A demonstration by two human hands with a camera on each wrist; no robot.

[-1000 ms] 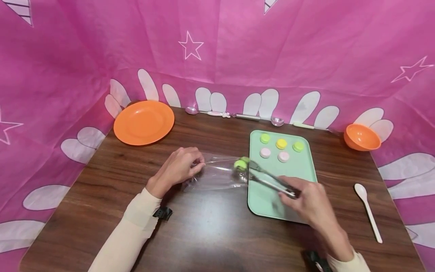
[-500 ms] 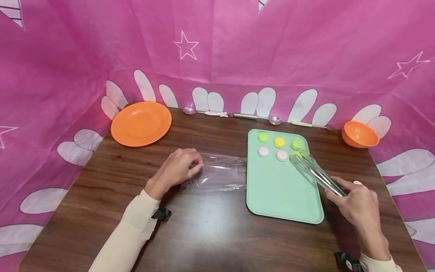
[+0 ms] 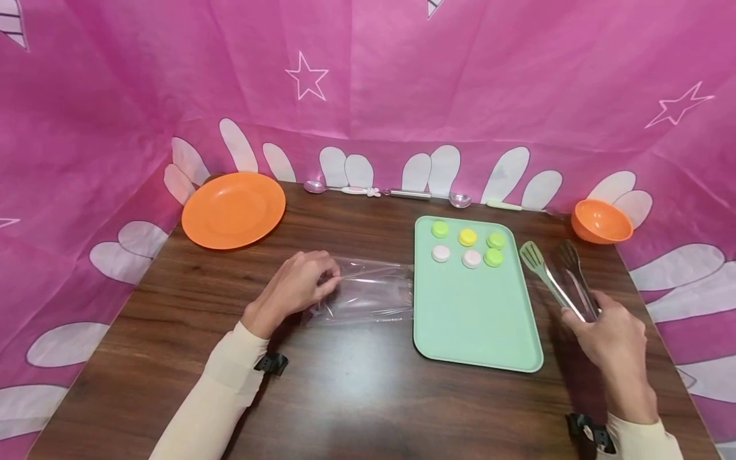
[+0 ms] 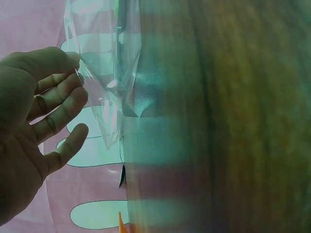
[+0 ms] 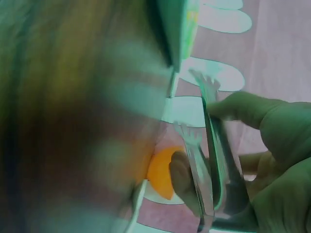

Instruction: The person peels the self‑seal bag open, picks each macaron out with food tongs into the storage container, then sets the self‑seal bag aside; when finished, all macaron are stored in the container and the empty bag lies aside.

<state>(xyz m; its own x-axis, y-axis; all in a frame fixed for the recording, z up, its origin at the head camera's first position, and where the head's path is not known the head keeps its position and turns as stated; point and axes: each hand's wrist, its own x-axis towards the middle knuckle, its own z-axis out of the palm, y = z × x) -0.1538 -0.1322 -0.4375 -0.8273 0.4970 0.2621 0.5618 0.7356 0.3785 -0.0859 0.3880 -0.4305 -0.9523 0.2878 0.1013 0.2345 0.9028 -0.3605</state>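
My left hand point(image 3: 299, 287) pinches the edge of a clear plastic bag point(image 3: 370, 294) between thumb and index finger. The bag lies on the table with its right end against the green tray point(image 3: 477, 319). In the left wrist view the bag point(image 4: 104, 63) hangs from the fingertips while the other fingers are loosely bent. My right hand point(image 3: 615, 335) holds metal tongs point(image 3: 554, 284), their arms spread apart with nothing between them, just right of the tray. Three green macarons point(image 3: 493, 257), a yellow macaron point(image 3: 467, 237) and two pale pink macarons point(image 3: 471, 259) sit at the tray's far end.
An orange plate point(image 3: 232, 211) lies at the back left, and an orange bowl point(image 3: 600, 222) stands at the back right. Along the back edge lie a pink-handled spoon point(image 3: 345, 190), a metal scoop point(image 3: 459, 200) and a utensil with a pale green handle point(image 3: 504, 205).
The tongs have carried a green macaron from the bag to the tray's far right, let it go, then moved right and spread apart. The left hand keeps its pinch on the bag.
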